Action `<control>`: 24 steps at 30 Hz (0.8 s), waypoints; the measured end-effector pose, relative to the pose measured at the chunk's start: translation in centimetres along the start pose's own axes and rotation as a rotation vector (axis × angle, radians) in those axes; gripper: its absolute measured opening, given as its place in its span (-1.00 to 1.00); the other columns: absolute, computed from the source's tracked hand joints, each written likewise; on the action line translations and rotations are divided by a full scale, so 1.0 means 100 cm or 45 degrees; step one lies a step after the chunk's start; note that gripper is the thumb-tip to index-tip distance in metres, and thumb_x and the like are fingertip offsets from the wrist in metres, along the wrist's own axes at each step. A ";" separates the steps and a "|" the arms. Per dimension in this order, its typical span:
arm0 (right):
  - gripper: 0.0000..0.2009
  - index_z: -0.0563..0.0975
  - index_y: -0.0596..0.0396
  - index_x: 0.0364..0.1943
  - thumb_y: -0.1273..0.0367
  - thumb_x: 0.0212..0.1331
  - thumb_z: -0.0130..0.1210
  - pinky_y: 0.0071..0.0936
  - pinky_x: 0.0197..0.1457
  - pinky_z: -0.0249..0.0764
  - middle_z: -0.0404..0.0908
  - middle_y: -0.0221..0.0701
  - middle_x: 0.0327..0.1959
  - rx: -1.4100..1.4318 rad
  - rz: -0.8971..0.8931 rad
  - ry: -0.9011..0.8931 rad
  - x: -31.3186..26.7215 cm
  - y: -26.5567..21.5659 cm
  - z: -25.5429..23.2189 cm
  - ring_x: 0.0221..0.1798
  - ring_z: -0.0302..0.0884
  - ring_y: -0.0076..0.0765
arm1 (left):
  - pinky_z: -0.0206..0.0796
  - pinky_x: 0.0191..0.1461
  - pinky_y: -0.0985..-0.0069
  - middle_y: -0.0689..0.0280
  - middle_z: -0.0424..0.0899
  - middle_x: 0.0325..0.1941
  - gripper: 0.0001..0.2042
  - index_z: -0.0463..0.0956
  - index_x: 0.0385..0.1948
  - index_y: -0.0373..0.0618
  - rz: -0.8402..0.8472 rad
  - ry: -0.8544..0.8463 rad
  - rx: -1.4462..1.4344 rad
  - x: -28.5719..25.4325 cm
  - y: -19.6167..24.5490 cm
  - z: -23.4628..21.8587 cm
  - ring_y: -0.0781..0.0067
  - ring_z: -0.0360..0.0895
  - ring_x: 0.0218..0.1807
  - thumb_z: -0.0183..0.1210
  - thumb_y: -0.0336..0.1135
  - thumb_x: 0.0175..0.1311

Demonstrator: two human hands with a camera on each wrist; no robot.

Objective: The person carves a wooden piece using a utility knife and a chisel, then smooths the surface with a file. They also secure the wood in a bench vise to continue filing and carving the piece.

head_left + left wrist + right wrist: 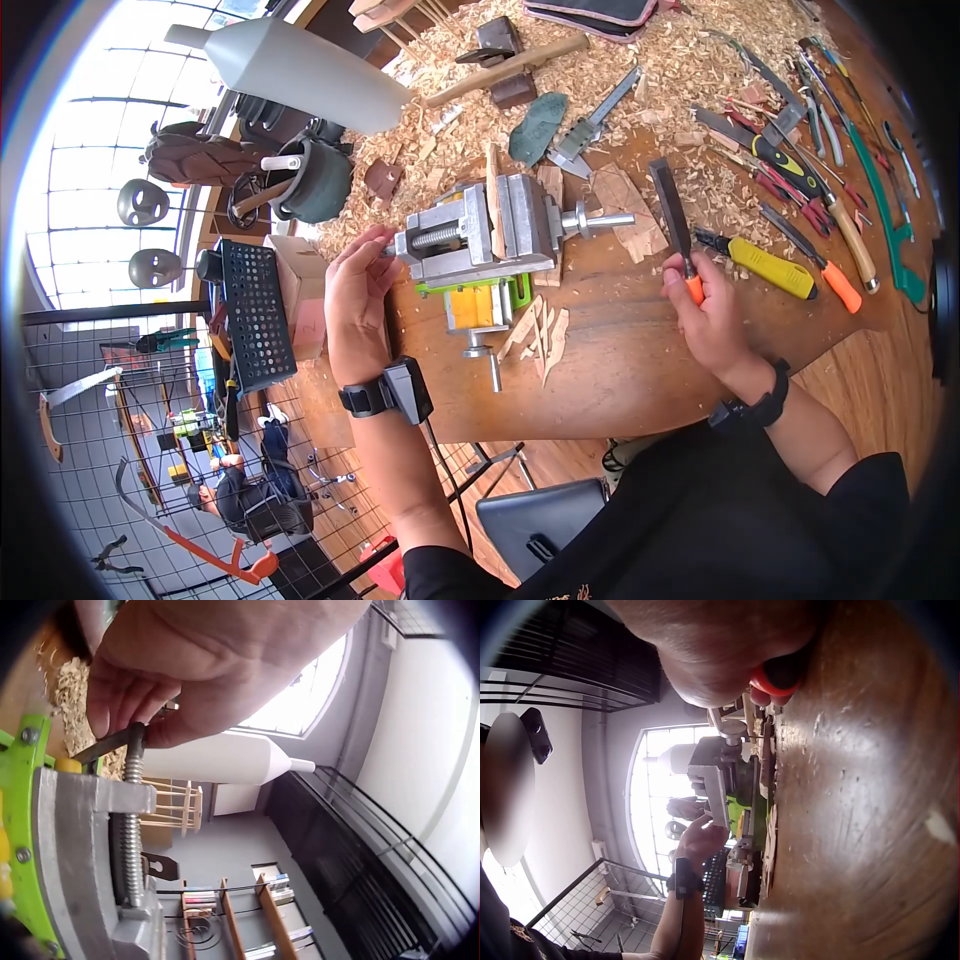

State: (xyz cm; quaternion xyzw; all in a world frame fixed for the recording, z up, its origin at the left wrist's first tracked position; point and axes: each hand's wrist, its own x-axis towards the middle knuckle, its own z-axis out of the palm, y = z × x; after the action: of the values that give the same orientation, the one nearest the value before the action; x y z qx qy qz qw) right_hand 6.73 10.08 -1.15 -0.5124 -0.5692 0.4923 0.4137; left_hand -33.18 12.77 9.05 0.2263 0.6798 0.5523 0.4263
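A grey metal vise (480, 235) on a green and yellow base stands on the wooden table, with a thin wooden piece (494, 200) upright between its jaws. At the vise's left end, my left hand (360, 290) has its fingertips at the end of the screw; in the left wrist view the hand (217, 667) pinches the dark end of the threaded screw (133, 825). My right hand (710, 315) grips the orange handle of a chisel (672, 210), its dark blade pointing away from me, right of the vise. The right wrist view shows part of the red-orange handle (774, 681).
Wood shavings (640, 60) cover the far table. Pliers, knives and a yellow cutter (770, 268) lie at the right. A caliper (595, 125) and a wooden-handled tool (510, 70) lie behind the vise, a white bottle (300, 75) at the back left. Cut wood pieces (540, 335) lie near the vise.
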 end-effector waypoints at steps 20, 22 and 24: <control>-0.80 0.54 0.18 -0.14 0.31 0.41 0.11 -0.44 -0.24 0.45 0.59 -0.31 -0.45 -0.012 0.012 -0.019 0.000 -0.001 -0.001 -0.37 0.55 -0.43 | 0.49 -0.16 0.59 0.28 0.65 -0.20 -0.69 0.45 0.10 -0.30 0.057 -0.181 0.137 0.016 -0.010 -0.016 0.48 0.63 -0.29 0.14 -0.37 0.40; -0.81 0.54 0.17 -0.14 0.31 0.41 0.11 -0.44 -0.25 0.45 0.59 -0.30 -0.45 -0.016 0.018 -0.017 0.000 -0.002 -0.001 -0.38 0.55 -0.42 | 0.48 -0.07 0.59 0.27 0.65 -0.15 -0.67 0.44 0.12 -0.33 0.223 -0.131 0.077 0.013 -0.007 -0.009 0.48 0.64 -0.22 0.17 -0.48 0.35; -0.81 0.54 0.17 -0.14 0.31 0.40 0.12 -0.43 -0.25 0.45 0.59 -0.30 -0.45 -0.034 0.008 -0.012 0.000 -0.002 -0.001 -0.38 0.55 -0.41 | 0.48 0.02 0.59 0.27 0.65 -0.09 -0.64 0.43 0.14 -0.36 0.386 -0.081 0.016 0.002 0.001 0.005 0.48 0.65 -0.16 0.19 -0.58 0.30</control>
State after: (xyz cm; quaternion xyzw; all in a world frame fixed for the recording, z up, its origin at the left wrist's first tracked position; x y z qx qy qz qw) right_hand 6.80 10.11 -0.97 -0.5172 -0.5760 0.4884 0.4027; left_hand -32.89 13.19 9.06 0.3463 0.6274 0.5986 0.3578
